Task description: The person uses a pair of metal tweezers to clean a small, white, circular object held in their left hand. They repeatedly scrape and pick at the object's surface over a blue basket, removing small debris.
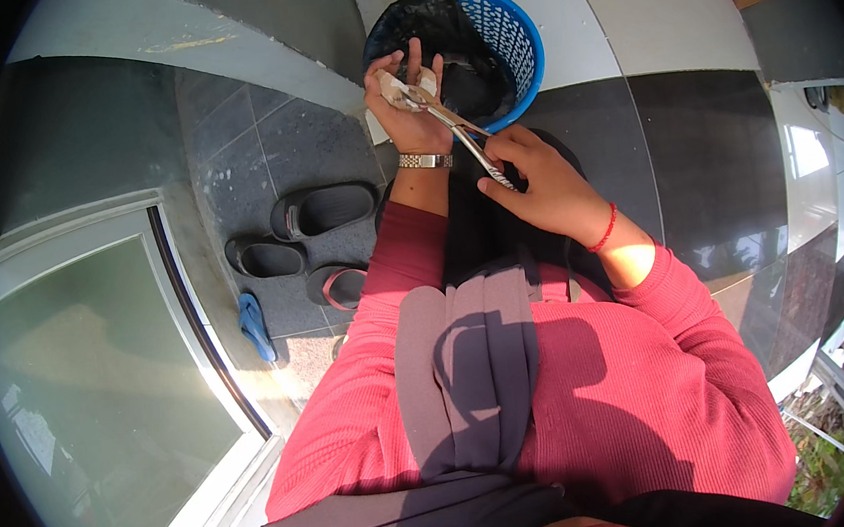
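Palm up over the near side of a blue basket (531, 63), my left hand (416, 132) cradles a whitish piece (395, 93) with its fingers partly curled. My right hand (554, 184) grips the handle of a slim, silver, knife-like tool (474, 150). The tool's far end reaches into the left palm, touching or very near the whitish piece. A narrow brownish strip or edge runs beside the metal; I cannot tell whether it belongs to the tool. A black plastic bag (421, 21) lines the basket, and its dark contents are hard to make out.
Dark clogs (337, 211), a blue flip-flop (256, 326) and a sandal with a pink strap (344, 286) lie on the grey tiles at the left. A white-framed glass door (102, 392) stands beyond them. Black and white tiles (699, 154) extend right of the basket.
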The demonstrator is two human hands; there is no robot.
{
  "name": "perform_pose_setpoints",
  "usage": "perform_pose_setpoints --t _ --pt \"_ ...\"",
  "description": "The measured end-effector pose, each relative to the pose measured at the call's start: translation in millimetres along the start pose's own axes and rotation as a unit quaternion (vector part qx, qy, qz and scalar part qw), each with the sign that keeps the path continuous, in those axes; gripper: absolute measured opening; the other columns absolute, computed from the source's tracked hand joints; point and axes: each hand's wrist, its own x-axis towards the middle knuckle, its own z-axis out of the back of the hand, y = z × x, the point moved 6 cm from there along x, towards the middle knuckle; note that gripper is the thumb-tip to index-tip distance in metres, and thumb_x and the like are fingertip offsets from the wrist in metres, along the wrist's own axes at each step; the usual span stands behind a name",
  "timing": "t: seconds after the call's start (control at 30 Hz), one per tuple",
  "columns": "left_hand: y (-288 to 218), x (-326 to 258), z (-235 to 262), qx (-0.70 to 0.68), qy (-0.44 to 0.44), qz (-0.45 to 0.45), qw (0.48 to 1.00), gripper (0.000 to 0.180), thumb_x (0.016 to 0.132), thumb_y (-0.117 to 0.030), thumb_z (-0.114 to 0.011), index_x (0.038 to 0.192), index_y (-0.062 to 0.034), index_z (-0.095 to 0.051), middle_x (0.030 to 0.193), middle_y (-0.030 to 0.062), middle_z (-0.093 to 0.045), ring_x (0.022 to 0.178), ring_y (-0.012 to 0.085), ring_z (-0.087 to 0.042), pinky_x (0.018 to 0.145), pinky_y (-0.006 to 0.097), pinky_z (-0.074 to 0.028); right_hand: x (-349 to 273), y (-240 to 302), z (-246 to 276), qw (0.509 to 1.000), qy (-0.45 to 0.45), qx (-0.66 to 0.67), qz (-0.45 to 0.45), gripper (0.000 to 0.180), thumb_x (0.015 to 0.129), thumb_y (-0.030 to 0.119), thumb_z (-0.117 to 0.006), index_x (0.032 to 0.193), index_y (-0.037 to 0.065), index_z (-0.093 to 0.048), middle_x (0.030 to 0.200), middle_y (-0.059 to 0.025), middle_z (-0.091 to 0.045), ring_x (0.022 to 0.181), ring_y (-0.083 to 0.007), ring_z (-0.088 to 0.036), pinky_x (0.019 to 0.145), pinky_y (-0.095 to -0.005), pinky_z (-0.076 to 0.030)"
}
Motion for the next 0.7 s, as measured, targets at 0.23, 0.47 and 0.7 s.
perform_pose_setpoints --t 0.23,0.47,0.7 --pt "-0.4 1.0 -3.1 -0.013 0.003 -0.004 1.000 0.032 0.090 -0.043 -0.048 0.100 -0.0133 -0.051 0.103 0.0030 -0.053 0.116 0.0296 -0.053 0.093 0.050 -0.048 -3.1 1.2 -1.1 0.999 -0.028 -0.016 0.038 0.019 0.080 0.019 -0.065 0.088 0.008 -0.053 0.090 -0.0110 -0.052 0.078 -0.0318 -0.057 0.068 -0.0404 -0.046" --pt "-2.7 1.1 -6.2 -0.004 0.038 -0.004 0.999 0.033 0.090 -0.045 -0.048 0.101 -0.0144 -0.053 0.102 0.0026 -0.055 0.119 0.0307 -0.052 0.094 0.050 -0.048 -2.1 1.2 -1.8 0.999 -0.010 -0.031 0.033 0.017 0.082 0.019 -0.063 0.090 0.007 -0.053 0.093 -0.0125 -0.052 0.080 -0.0340 -0.058 0.069 -0.0423 -0.046" --pt "-1.9 0.9 -4.6 0.009 0.053 0.004 0.999 0.033 0.090 -0.046 -0.048 0.100 -0.0151 -0.053 0.101 0.0009 -0.057 0.119 0.0315 -0.052 0.093 0.051 -0.047 -2.6 -3.2 -7.3 0.997 0.007 -0.079 0.015 0.023 0.085 0.018 -0.060 0.104 0.008 -0.052 0.105 -0.0166 -0.052 0.093 -0.0423 -0.055 0.079 -0.0482 -0.045"
